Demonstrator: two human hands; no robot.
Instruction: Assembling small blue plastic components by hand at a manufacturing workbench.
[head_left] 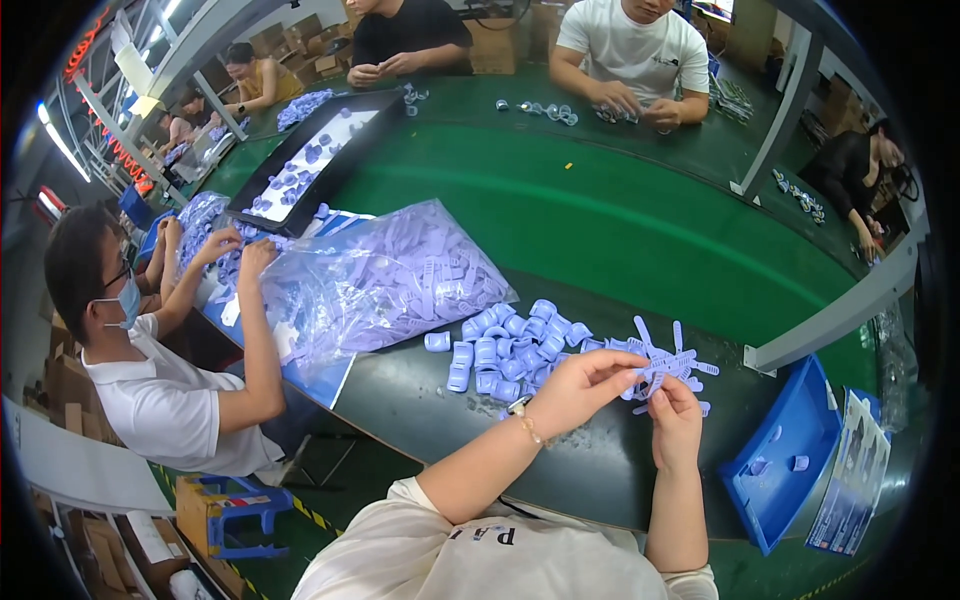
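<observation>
2 hands meet over the right part of the dark tabletop [420,400]. The left hand [580,385] and the right hand [675,410] pinch one lilac strip [650,378] between them, fingers narrow and closed on it, just above a loose pile of strips [680,358] that fan out on the tabletop. Just left of the hands lies a heap of lilac clips [510,350], touching one another. Farther left, a clear bag [380,280] full of the same strips rests against a co-worker's arm [262,330]. A blue tray [790,460] sits at the right edge, holding a few clips. Beyond, a green belt [600,210] runs past other seated people.
</observation>
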